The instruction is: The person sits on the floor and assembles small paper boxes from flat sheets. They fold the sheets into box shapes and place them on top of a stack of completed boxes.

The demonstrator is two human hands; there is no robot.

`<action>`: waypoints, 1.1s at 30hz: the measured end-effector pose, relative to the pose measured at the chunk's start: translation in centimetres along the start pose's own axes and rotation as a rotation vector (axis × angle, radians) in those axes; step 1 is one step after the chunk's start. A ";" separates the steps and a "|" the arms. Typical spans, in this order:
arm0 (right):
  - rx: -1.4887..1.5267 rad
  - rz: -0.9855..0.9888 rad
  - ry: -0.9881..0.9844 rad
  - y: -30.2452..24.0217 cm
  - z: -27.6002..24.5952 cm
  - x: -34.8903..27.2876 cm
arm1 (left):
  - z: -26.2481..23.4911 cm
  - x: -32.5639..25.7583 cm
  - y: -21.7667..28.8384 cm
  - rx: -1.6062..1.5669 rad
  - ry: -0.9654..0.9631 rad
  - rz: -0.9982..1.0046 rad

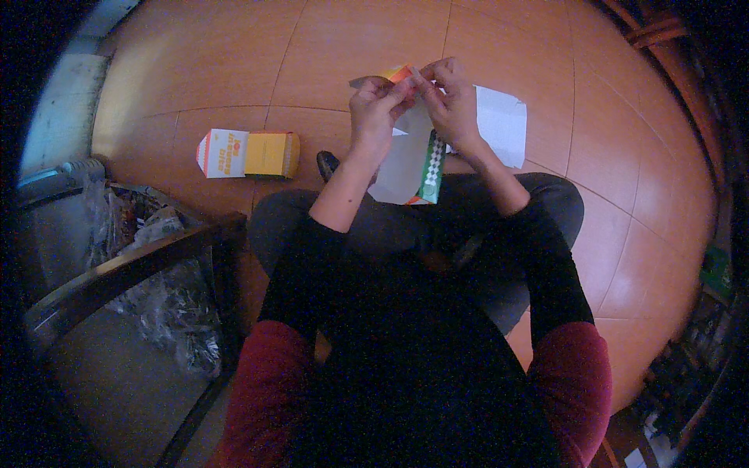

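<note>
A small cardboard carton (404, 168) stands open over my crossed legs, its plain grey-white inside facing me. One side wall is green with a white pattern, and an orange-yellow flap shows at the far end. My left hand (374, 109) pinches the carton's far end between thumb and fingers. Close beside it, my right hand (449, 113) also pinches that end, fingertips nearly meeting the left ones. What exactly lies between the fingertips is too small to make out. Behind my right wrist, a white sheet of card (501, 125) lies on the floor.
A yellow-and-white carton (269, 154) lies on the tiled floor (335, 39) to the left. Near my left knee is a small black object (327, 165), partly hidden. A wooden chair (117, 273) with clear plastic bags (175, 304) stands at the left. Dark furniture lines the right rim.
</note>
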State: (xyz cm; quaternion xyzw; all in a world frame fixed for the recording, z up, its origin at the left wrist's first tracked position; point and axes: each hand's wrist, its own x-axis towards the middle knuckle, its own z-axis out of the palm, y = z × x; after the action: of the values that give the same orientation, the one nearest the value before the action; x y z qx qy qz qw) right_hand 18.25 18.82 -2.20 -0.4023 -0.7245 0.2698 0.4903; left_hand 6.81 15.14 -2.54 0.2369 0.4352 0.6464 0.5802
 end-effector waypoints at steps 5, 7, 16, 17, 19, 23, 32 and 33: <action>0.013 0.056 -0.028 0.0 -0.3 0.2 | -0.6 0.3 0.7 0.029 -0.093 -0.022; 0.049 0.055 -0.027 -0.5 0.2 -0.6 | -0.3 0.1 0.6 0.004 -0.043 -0.025; 0.395 0.346 -0.206 -0.2 0.3 -0.4 | 0.4 0.3 -0.2 0.115 0.101 0.140; 0.416 0.343 -0.210 0.3 0.3 -0.2 | 0.7 0.2 0.0 0.063 0.081 0.103; 0.458 0.335 -0.223 1.1 0.2 0.5 | 1.4 -0.5 0.7 -0.044 0.042 0.031; 0.386 0.292 -0.423 0.5 -0.4 0.2 | -0.1 -0.1 0.4 0.128 -0.055 0.040; 0.099 0.014 -0.445 -1.4 0.0 -0.5 | -2.8 2.8 2.2 0.464 0.146 0.136; 0.301 0.256 -0.395 -1.0 -0.2 -0.3 | -2.2 2.4 1.7 0.738 0.111 0.205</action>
State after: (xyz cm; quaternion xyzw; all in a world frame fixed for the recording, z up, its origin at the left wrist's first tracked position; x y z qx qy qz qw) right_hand 18.14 18.01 -1.49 -0.3527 -0.7010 0.5074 0.3559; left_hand 3.61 16.94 -2.73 0.4367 0.6434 0.5126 0.3640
